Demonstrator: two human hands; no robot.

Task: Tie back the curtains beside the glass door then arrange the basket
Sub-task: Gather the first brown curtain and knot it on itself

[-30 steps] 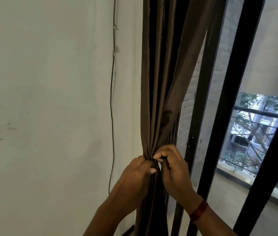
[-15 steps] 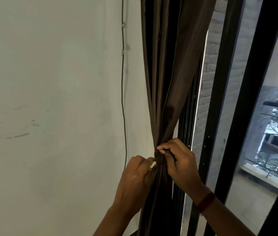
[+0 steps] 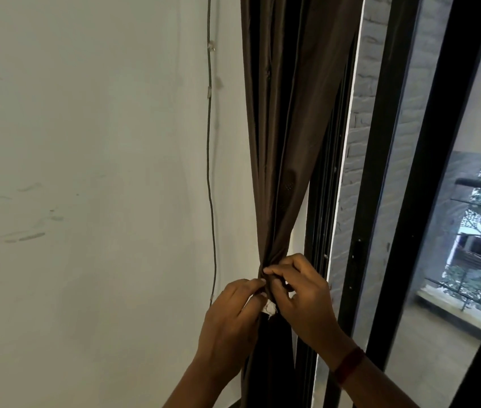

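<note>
A dark brown curtain (image 3: 286,119) hangs between the white wall and the glass door's black frame (image 3: 380,178), gathered into a tight bunch at waist height. My left hand (image 3: 233,313) and my right hand (image 3: 301,293) meet at that bunch. Both pinch a brown tie band wrapped round the gathered cloth, and a small white tag or end piece (image 3: 269,307) shows between their fingers. Below the hands the curtain falls straight and dark. The basket is out of view.
A thin cable (image 3: 209,160) runs down the white wall (image 3: 86,172) left of the curtain. To the right, black door bars (image 3: 439,142) stand before a grey brick wall, with a balcony railing (image 3: 469,260) and trees beyond.
The view has shifted left and closer. My hands stay at the gathered bunch; the white end piece now shows more plainly between my fingers, and my right fingers have shifted on the band.
</note>
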